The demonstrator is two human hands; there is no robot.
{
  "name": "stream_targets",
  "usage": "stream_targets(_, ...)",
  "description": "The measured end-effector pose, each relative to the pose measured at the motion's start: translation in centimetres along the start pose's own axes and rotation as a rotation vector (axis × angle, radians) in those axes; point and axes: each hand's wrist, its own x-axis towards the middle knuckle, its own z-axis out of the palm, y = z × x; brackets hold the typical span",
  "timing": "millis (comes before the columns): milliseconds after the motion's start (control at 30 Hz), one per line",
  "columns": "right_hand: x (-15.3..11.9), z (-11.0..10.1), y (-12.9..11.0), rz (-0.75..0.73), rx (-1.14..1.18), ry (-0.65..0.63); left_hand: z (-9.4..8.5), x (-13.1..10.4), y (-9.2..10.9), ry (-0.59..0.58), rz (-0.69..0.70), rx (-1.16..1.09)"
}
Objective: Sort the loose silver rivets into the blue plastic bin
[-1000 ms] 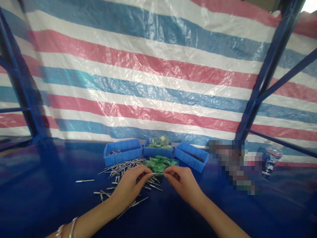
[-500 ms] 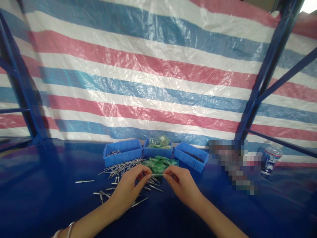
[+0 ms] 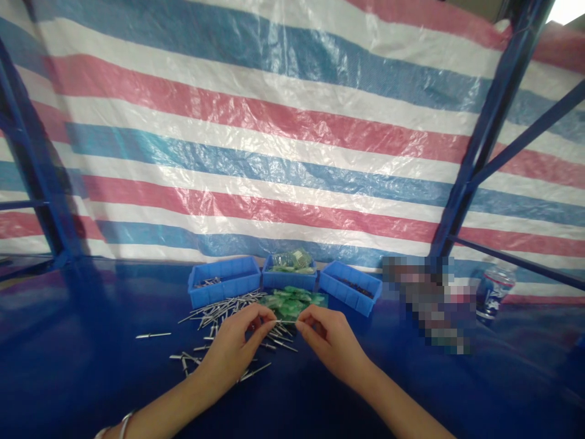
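Observation:
A thin metal rivet point(image 3: 286, 321) spans the gap between my fingertips. My left hand point(image 3: 244, 338) pinches one end, and my right hand point(image 3: 326, 335) pinches the other. Just behind them lies a pile of small green plastic packets point(image 3: 292, 299). Loose silvery rivets point(image 3: 223, 310) are heaped behind and around my left hand, and a single rivet point(image 3: 153, 335) lies apart at the left.
Three blue bins stand at the back: the left one point(image 3: 223, 294) holds rivets, the middle one point(image 3: 289, 280) clear-green packets, the right one point(image 3: 350, 296) small dark parts. A plastic cup point(image 3: 493, 296) and a blurred-out patch are at the right. Blue posts flank a striped sheet.
The whole view has shifted slightly, so everything sits a little farther left. Both hands keep their pinch on the rivet, with hardly any other movement.

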Motion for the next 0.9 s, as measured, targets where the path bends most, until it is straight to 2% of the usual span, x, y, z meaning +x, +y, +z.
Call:
stream_targets(500,0.13,0.07,-0.30,0.099,0.124,-0.012,-0.01,0.05,0.14,-0.004,-0.040,-0.005)
stream_targets(900,0.14,0.02,-0.17,0.130,0.107,-0.026,-0.19,-0.03,0.45,0.037,-0.088,-0.037)
